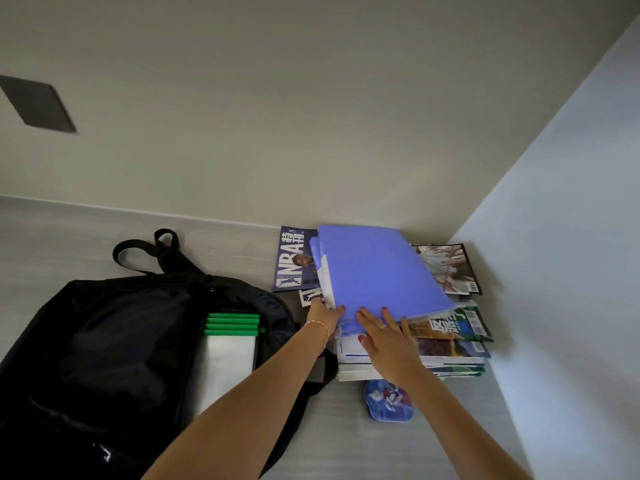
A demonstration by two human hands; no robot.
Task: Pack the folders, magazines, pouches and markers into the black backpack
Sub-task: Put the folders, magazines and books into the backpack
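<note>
Grey wood-grain surface [398, 445] tucked into a corner of pale walls, and both arms are stretched forward over it. The left hand [323, 315] grips the near-left corner of the blue folders [377, 271], fingers curled onto the top and a thin bracelet at the wrist. The right hand [388, 337] lies flat, palm down, fingers straight and spread, tips pressing the folders' near edge; there's a ring on one finger. Those folders sit tilted on top of a stack of magazines [453, 344] against the right wall, with an NBA magazine [292, 261] lying behind to the left. A blue patterned pouch [389, 401] lies just in front of the stack. The black backpack [104, 341] lies open on the left, green-edged folders [232, 323] already inside.
</note>
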